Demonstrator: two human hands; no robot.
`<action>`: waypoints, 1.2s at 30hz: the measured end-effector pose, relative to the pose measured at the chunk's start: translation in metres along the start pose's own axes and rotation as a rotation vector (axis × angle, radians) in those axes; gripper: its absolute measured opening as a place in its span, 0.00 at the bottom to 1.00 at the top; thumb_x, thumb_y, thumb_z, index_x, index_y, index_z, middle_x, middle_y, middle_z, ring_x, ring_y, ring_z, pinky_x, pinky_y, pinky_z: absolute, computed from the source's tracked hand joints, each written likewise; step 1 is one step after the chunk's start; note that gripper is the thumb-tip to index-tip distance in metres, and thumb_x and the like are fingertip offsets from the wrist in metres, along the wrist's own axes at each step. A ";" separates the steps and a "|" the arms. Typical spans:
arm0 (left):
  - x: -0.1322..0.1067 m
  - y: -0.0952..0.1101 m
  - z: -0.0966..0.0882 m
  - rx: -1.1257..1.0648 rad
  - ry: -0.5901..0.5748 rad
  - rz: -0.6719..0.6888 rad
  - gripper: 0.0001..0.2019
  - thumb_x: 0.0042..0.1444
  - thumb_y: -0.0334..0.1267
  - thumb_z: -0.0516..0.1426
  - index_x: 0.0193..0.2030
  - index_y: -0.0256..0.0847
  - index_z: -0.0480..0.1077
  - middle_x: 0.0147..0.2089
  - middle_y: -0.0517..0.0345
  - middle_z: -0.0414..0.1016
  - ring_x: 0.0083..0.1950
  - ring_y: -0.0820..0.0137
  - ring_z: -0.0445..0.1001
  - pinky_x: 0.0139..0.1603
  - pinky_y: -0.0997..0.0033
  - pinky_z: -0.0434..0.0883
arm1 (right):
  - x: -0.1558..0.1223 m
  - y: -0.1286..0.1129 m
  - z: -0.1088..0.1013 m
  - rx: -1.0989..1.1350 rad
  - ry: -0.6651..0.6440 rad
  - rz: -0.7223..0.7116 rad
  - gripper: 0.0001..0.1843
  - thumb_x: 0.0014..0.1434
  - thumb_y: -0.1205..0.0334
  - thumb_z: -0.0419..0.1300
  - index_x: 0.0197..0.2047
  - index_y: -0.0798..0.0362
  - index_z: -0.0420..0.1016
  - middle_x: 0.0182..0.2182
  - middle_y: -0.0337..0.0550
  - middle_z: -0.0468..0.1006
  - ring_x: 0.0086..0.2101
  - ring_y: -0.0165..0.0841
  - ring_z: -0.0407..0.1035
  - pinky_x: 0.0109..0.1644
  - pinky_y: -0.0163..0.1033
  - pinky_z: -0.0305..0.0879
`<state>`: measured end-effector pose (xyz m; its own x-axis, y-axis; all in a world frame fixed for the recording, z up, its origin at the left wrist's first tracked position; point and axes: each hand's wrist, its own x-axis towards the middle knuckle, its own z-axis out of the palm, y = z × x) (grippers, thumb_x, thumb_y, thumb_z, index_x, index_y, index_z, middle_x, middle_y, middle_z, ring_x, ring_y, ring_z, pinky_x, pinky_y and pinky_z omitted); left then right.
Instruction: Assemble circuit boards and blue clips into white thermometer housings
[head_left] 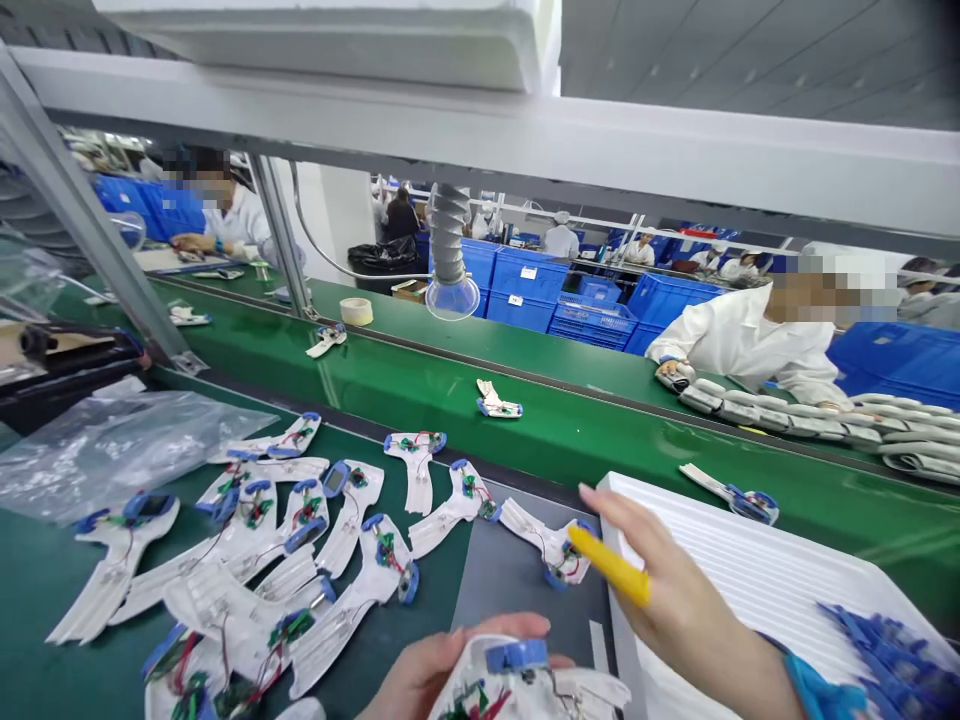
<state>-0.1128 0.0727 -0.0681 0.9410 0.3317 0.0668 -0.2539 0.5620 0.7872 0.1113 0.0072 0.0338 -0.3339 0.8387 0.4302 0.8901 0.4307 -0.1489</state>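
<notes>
At the bottom centre, the left hand (416,672) grips a white casing (469,668), its fingers curled behind the casing's top; the right hand (679,598), lower right, is open, fingers outstretched, near another casing (553,543).

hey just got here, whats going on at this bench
The person's left hand holds a white plastic shell with blue parts and coloured wires. The right hand, with a slender yellow piece at its fingers, is by the edge of a white ribbed tray. Similar wired shells lie on the dark green tabletop; others sit on the bright green belt.
</notes>
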 end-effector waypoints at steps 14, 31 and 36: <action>-0.021 -0.002 0.034 1.355 0.338 0.364 0.38 0.46 0.25 0.54 0.63 0.51 0.46 0.70 0.48 0.28 0.67 0.48 0.47 0.60 0.49 0.57 | -0.002 -0.083 -0.004 0.046 -0.295 0.209 0.18 0.48 0.68 0.63 0.45 0.52 0.71 0.42 0.50 0.76 0.33 0.41 0.74 0.33 0.43 0.73; -0.020 0.004 0.058 0.897 0.156 0.149 0.35 0.41 0.47 0.65 0.57 0.45 0.61 0.68 0.45 0.43 0.66 0.53 0.53 0.61 0.56 0.58 | -0.062 -0.092 0.030 0.766 0.199 0.636 0.06 0.55 0.58 0.59 0.37 0.46 0.70 0.34 0.43 0.70 0.34 0.35 0.68 0.36 0.36 0.69; -0.022 -0.003 0.057 0.981 0.164 0.163 0.33 0.45 0.50 0.63 0.58 0.49 0.59 0.68 0.47 0.42 0.64 0.53 0.56 0.59 0.56 0.60 | -0.059 -0.098 0.039 1.177 0.133 0.846 0.08 0.54 0.54 0.62 0.32 0.49 0.72 0.31 0.40 0.67 0.32 0.32 0.66 0.37 0.37 0.68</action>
<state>-0.1197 0.0204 -0.0367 0.8502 0.4904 0.1912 -0.0107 -0.3471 0.9378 0.0321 -0.0712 -0.0112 0.2398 0.9669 -0.0866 0.0164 -0.0932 -0.9955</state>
